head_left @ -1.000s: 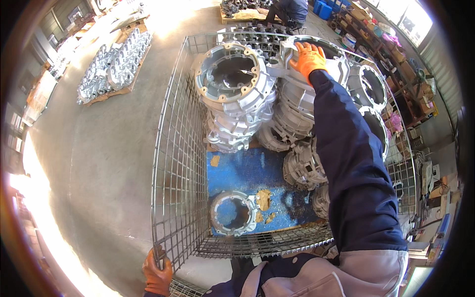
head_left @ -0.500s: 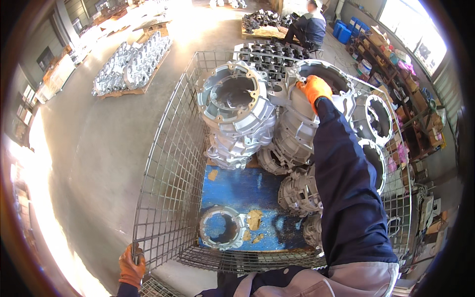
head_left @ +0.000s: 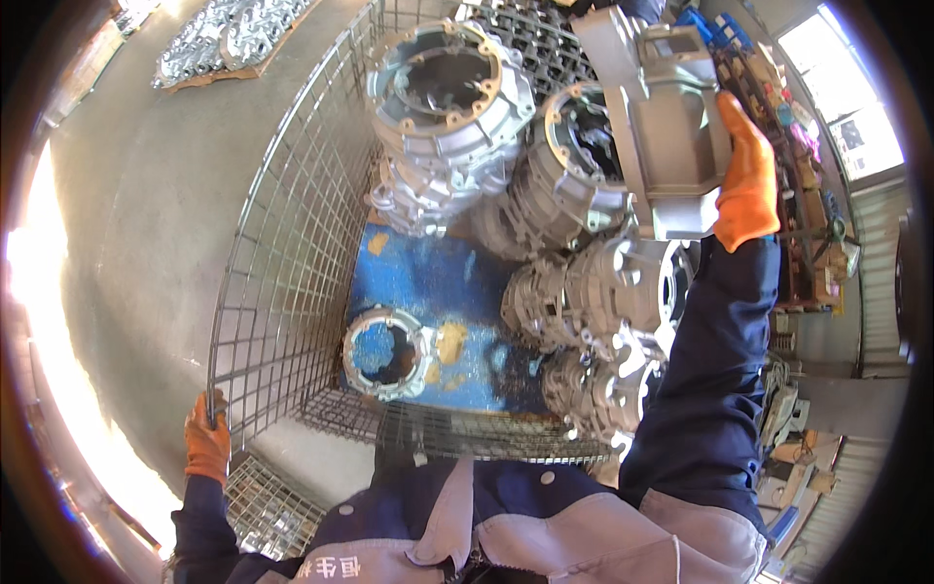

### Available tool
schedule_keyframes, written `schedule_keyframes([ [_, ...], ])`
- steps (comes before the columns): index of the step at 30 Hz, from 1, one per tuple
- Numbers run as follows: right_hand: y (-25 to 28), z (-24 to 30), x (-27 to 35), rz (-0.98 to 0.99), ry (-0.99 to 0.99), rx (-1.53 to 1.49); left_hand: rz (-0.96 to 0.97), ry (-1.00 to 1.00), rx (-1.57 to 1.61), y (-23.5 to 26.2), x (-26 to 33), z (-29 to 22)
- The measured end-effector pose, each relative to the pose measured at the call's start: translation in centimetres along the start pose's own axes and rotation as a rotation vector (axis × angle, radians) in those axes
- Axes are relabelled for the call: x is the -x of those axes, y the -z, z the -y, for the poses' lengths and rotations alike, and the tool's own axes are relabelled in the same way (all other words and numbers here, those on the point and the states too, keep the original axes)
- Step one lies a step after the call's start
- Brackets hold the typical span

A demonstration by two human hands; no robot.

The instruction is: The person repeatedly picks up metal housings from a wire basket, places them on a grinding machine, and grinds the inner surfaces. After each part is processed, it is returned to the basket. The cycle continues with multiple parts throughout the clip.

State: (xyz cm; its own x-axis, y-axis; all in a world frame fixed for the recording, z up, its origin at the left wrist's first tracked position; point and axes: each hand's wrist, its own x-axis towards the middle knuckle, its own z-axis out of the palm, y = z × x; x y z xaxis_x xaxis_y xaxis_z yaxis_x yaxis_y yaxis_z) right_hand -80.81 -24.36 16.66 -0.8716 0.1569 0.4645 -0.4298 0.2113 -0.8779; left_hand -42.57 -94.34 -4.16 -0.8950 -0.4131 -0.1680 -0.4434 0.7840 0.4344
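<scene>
The right hand (head_left: 747, 175) gripped a grey cast-metal housing (head_left: 662, 117), lifted above the wire-mesh cage (head_left: 282, 263) over the castings (head_left: 584, 302) piled inside. The left hand (head_left: 207, 443) clasped the cage's near left corner rim.

casting raised out of the cage

right hand (head_left: 747, 180): a second ago laid flat on top of a grey metal casting (head_left: 662, 117) among the stacked housings (head_left: 545, 175) in the wire mesh cage (head_left: 282, 263); now gripping that casting at its right side, lifted clear above the stack, tilted, close to the camera. right arm: more raised. left hand (head_left: 207, 440): moved along the cage's near corner rim. view: drawn nearer over the cage.
</scene>
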Motion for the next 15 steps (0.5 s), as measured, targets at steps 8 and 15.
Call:
schedule_keyframes([
  [8,-1.1,9.0,15.4,-0.379,-0.419,-0.008,-0.03,-0.132,-0.378,2.7,-0.3,-6.8],
  [15,-9.2,10.9,30.7,-0.221,-0.529,-0.76,0.528,-0.816,0.44,-7.7,4.5,-20.3],
])
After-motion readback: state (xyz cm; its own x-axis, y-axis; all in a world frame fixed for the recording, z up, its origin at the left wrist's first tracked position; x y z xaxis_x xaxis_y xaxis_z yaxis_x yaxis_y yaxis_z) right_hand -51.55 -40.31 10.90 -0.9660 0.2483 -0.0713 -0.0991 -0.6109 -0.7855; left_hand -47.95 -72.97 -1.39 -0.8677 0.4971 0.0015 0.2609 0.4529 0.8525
